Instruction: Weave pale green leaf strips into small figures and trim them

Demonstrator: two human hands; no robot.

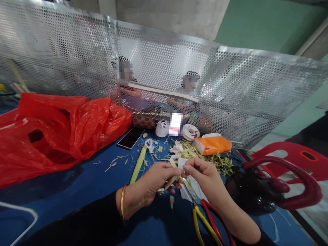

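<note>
My left hand and my right hand meet over the blue table. Together they pinch a short pale leaf strip, fingers closed on it from both sides. A gold bangle circles my left wrist. Scissors with red and yellow handles lie under my right forearm on a white scrap. A long green leaf stalk rests just left of my left hand. Leaf trimmings are heaped beyond my right hand.
A large red plastic bag fills the left. A phone, tape rolls and an orange pack lie farther back. A perforated metal screen walls the table, with people behind it. At right sits a dark bag with red handles.
</note>
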